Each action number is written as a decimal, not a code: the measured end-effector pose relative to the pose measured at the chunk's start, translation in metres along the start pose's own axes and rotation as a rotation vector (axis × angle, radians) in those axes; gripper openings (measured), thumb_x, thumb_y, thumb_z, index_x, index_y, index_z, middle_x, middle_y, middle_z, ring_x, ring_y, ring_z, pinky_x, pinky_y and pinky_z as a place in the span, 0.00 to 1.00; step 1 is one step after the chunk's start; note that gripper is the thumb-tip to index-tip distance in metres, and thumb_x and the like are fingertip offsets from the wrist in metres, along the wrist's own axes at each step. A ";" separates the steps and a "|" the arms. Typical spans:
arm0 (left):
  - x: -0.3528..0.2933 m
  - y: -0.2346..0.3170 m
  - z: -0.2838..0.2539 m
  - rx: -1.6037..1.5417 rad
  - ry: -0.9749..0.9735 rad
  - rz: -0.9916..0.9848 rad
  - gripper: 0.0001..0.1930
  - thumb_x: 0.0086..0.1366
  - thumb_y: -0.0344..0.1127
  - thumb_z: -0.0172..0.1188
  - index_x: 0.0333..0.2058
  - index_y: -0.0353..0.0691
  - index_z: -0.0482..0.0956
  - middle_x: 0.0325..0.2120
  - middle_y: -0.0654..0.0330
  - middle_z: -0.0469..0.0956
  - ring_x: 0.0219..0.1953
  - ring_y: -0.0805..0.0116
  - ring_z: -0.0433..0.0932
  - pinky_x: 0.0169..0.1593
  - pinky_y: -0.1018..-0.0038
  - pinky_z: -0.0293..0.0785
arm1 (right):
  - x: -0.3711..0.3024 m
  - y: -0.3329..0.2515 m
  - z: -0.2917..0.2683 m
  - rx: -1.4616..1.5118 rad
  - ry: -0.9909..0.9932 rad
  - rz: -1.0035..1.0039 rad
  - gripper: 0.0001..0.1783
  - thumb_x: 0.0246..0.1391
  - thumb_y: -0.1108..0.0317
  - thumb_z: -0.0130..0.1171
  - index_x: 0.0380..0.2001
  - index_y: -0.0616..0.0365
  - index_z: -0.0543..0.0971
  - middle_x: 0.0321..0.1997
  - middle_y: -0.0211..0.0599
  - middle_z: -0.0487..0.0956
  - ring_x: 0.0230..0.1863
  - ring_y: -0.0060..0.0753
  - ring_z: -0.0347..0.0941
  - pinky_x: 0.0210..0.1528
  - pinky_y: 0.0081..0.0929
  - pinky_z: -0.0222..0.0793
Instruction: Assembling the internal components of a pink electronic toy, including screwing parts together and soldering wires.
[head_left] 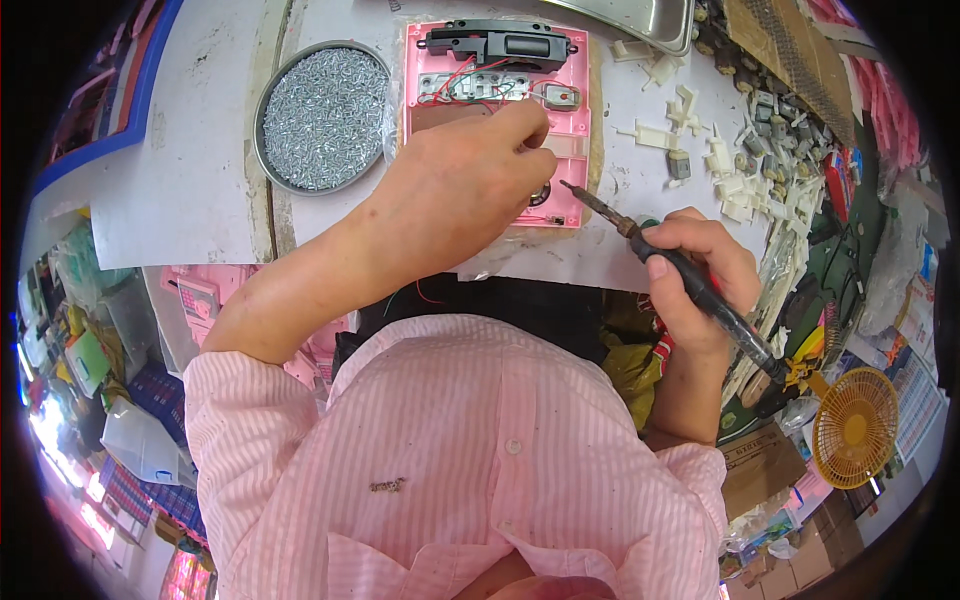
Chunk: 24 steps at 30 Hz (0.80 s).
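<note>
Near the top centre lies an open pink plastic housing point(570, 120) with a black plastic part point(500, 46) along its far edge. Thin red and green wires point(455, 80) run among small metal and circuit pieces inside it. My left hand point(465, 185) reaches across the housing, thumb and fingers curled together at its right half; what they pinch is hidden. Partly behind those fingers is a round dark part point(540, 194). My right hand point(700, 265) is closed around the black handle of a soldering iron point(690, 275). Its tip points up-left, just right of the round part.
A round metal dish of small screws point(325, 118) stands left of the housing. White plastic pieces point(655, 136) and small grey-white parts point(765, 140) lie to the right. A metal tray point(640, 15) is at the back. Beyond the table's right side is a yellow fan point(855, 428).
</note>
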<state>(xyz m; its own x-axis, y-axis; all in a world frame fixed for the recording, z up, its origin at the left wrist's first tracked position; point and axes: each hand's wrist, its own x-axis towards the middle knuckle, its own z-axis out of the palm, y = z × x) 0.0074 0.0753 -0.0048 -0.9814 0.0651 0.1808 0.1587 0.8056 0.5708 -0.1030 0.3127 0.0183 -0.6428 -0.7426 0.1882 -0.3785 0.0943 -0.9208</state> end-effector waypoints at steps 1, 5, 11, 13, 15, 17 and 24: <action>0.001 0.001 0.000 0.015 -0.022 -0.005 0.10 0.53 0.25 0.66 0.33 0.38 0.75 0.39 0.59 0.74 0.36 0.58 0.80 0.37 0.66 0.78 | 0.001 -0.001 0.001 -0.016 -0.021 0.009 0.10 0.45 0.74 0.66 0.33 0.65 0.82 0.25 0.38 0.80 0.22 0.27 0.71 0.26 0.22 0.64; 0.002 0.004 0.000 0.029 -0.029 -0.008 0.10 0.53 0.25 0.66 0.33 0.37 0.74 0.39 0.59 0.74 0.36 0.58 0.80 0.37 0.65 0.78 | 0.001 0.001 0.005 -0.008 -0.033 0.002 0.10 0.44 0.74 0.66 0.33 0.63 0.83 0.25 0.36 0.80 0.21 0.27 0.71 0.26 0.22 0.63; 0.003 0.005 0.000 0.040 -0.047 -0.013 0.10 0.53 0.25 0.66 0.33 0.37 0.74 0.38 0.59 0.74 0.37 0.57 0.79 0.38 0.65 0.78 | 0.004 0.002 0.006 -0.071 -0.059 0.003 0.10 0.45 0.73 0.67 0.34 0.62 0.83 0.25 0.35 0.80 0.22 0.26 0.71 0.26 0.22 0.64; 0.003 0.006 -0.001 0.048 -0.046 -0.009 0.10 0.53 0.25 0.65 0.33 0.36 0.74 0.38 0.59 0.73 0.37 0.57 0.79 0.38 0.65 0.78 | 0.004 -0.002 0.007 -0.069 -0.056 0.052 0.10 0.46 0.73 0.67 0.34 0.62 0.83 0.26 0.35 0.80 0.22 0.25 0.72 0.26 0.22 0.64; 0.003 0.006 -0.001 0.049 -0.049 0.001 0.10 0.53 0.24 0.65 0.33 0.36 0.74 0.38 0.58 0.73 0.37 0.57 0.79 0.38 0.65 0.78 | 0.002 -0.006 0.006 -0.042 -0.036 0.112 0.10 0.47 0.72 0.67 0.34 0.63 0.83 0.27 0.35 0.80 0.24 0.23 0.73 0.26 0.22 0.65; 0.001 0.004 -0.001 0.047 -0.052 -0.001 0.10 0.53 0.24 0.65 0.33 0.36 0.74 0.38 0.58 0.73 0.37 0.57 0.79 0.38 0.64 0.78 | 0.000 -0.010 0.005 -0.016 0.009 0.130 0.10 0.48 0.72 0.67 0.35 0.64 0.82 0.28 0.36 0.81 0.25 0.23 0.74 0.28 0.21 0.66; 0.007 0.003 -0.004 0.129 -0.098 0.022 0.05 0.53 0.25 0.61 0.30 0.36 0.74 0.34 0.56 0.72 0.35 0.56 0.78 0.36 0.63 0.77 | -0.077 -0.001 -0.112 0.091 0.630 0.101 0.08 0.54 0.76 0.60 0.38 0.64 0.75 0.37 0.38 0.79 0.38 0.27 0.78 0.43 0.25 0.75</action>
<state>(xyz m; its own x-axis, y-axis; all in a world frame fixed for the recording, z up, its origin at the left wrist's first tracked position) 0.0018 0.0762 0.0016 -0.9846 0.1359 0.1098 0.1715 0.8716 0.4592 -0.1276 0.4437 0.0424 -0.9509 -0.1982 0.2378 -0.2551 0.0665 -0.9646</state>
